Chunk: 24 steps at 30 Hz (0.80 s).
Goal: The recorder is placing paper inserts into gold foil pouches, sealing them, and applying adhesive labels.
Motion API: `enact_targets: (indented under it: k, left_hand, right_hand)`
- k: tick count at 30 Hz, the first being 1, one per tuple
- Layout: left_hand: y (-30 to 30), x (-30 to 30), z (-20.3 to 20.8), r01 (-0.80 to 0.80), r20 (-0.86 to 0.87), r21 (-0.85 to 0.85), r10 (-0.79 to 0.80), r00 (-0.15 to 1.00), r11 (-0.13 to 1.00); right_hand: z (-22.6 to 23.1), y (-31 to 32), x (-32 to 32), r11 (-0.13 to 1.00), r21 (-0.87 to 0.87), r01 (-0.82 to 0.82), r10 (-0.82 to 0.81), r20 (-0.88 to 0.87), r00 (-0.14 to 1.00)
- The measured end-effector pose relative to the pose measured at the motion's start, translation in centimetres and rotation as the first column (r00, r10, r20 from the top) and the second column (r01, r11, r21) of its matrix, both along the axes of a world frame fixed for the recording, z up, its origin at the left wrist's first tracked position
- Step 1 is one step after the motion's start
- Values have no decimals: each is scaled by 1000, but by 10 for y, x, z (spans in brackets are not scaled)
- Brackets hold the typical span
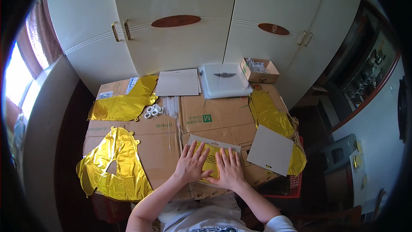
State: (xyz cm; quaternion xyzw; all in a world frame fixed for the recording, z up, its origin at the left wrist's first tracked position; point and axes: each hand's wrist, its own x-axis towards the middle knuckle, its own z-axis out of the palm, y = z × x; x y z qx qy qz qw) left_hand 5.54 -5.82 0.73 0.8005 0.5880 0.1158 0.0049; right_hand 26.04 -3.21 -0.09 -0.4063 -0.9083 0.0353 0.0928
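Side by side, my left hand and my right hand lie flat with fingers stretched out. Both press on a folded yellow foil sheet with dark print, which looks like a flat foil balloon. Under it is a grey card with a hang hole near its top edge; the hands cover much of both. Left of my left hand lies an uninflated gold foil balloon with an opening in it. Another loose grey card rests to the right, partly over a second gold foil balloon.
Flattened cardboard covers the table. Farther back are another gold foil piece, white ribbon rolls, clear straws, a stack of grey cards, a pile of clear plastic bags and a small open box. White cabinets stand behind.
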Motion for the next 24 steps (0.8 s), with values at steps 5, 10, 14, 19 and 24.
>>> enact_targets:
  k: [5, 10, 14, 19, 24]
  left_hand:
    - [-1, -1, 0, -13, 1, 26, 13, 1000, 1000]
    - [21, -20, 2, -19, 230, 13, 16, 973, 1000]
    - [82, -102, -20, -415, 106, 120, 404, 909, 902]
    - [123, -128, 11, -660, 197, -1, 647, 736, 751]
    - [141, -131, 14, -712, 169, -153, 728, 664, 685]
  right_hand:
    - [2, 4, -1, 999, -29, -15, 16, 36, 999]
    - [-2, 3, 3, 1000, 23, -17, 16, 47, 999]
    - [-4, 0, -3, 998, 54, -34, 32, 30, 999]
    - [-1, -2, -1, 999, 36, 22, -23, 13, 1000]
    - [-1, 0, -1, 999, -2, 41, -41, -28, 999]
